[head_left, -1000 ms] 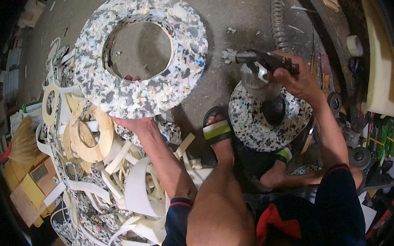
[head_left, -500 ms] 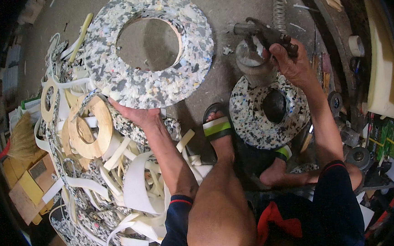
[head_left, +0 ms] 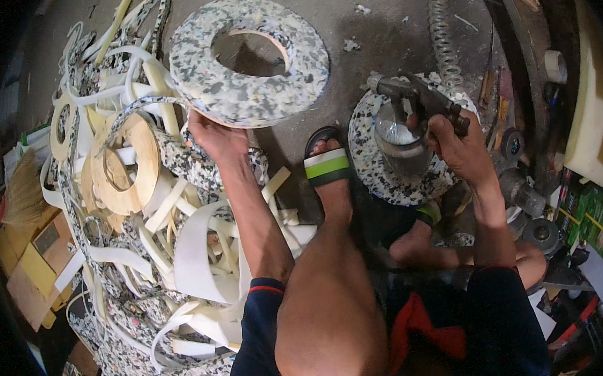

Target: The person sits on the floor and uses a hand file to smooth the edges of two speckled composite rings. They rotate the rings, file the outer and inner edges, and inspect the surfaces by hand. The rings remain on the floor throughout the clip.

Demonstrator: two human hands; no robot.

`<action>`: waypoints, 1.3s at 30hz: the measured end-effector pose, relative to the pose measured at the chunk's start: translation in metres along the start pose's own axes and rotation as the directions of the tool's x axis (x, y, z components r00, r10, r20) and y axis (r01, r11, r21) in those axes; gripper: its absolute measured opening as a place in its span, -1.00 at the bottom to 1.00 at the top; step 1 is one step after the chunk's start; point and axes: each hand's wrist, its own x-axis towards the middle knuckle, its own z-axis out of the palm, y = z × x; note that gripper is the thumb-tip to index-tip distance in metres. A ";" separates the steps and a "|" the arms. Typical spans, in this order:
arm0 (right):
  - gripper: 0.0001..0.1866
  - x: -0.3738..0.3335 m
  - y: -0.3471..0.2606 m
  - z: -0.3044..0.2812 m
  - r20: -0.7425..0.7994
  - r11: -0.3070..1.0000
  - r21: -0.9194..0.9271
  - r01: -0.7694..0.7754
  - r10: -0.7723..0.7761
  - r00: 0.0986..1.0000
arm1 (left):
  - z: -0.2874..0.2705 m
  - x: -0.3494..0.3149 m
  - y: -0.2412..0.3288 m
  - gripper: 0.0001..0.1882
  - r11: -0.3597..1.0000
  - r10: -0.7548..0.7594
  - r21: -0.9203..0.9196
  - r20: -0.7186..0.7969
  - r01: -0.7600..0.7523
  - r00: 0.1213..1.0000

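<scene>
Left hand: the left hand [head_left: 215,137] was closed on the near rim of a speckled foam ring [head_left: 250,60], fingers tucked under its edge, thumb side up.
Foam ring: it was a thick flat ring of grey, white and black flecked foam with a round hole in the middle, held out over the concrete floor [head_left: 388,21] and tilted slightly, ahead of the person's left knee.
Right hand: the right hand [head_left: 461,150] was wrapped tightly round the grip of a spray gun [head_left: 409,121], fingers curled about the handle.
Spray gun: a dark metal body with a cloudy cup hanging beneath it, held just above a speckled foam disc [head_left: 384,175].
Foam disc: it lay flat on the floor just right of the sandalled foot [head_left: 328,168], partly hidden by the gun's cup.
Scrap heap: a pile of white and speckled foam offcuts [head_left: 180,252] lay to the person's left, with a tan ring [head_left: 129,172] resting on top of it, near the left forearm.
Hose: a ribbed hose [head_left: 442,31] ran along the floor beyond the gun.
Right edge: metal fittings and green packets [head_left: 597,220] sat well apart from the ring.
</scene>
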 end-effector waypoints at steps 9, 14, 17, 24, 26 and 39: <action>-0.61 -0.011 0.003 0.016 0.041 1.000 -0.022 0.001 0.000 0.999 | -0.013 0.072 0.041 -0.34 0.972 -0.158 0.188 0.074 0.142 0.985; -0.54 -0.014 0.001 0.020 0.065 0.998 0.029 -0.059 0.057 0.996 | -0.010 0.057 0.038 -0.43 0.968 -0.225 0.154 0.182 0.199 0.957; -0.47 -0.015 -0.001 0.023 0.073 0.999 0.028 0.017 -0.019 0.997 | 0.010 0.030 0.028 -0.39 0.988 -0.071 0.152 0.190 0.043 0.979; -0.53 -0.010 -0.019 0.022 0.095 0.992 0.088 0.095 -0.103 0.990 | 0.062 0.001 0.047 -0.31 0.984 0.169 0.016 0.190 -0.175 0.967; -0.55 0.001 -0.020 0.023 0.042 0.976 0.098 0.192 -0.197 0.980 | 0.068 -0.003 0.052 -0.31 0.978 0.200 0.024 0.178 -0.208 0.963; -0.42 0.075 -0.021 -0.021 -0.173 0.899 -0.302 0.318 -0.380 0.909 | 0.051 0.000 0.056 -0.36 0.972 0.232 -0.072 0.179 -0.223 0.956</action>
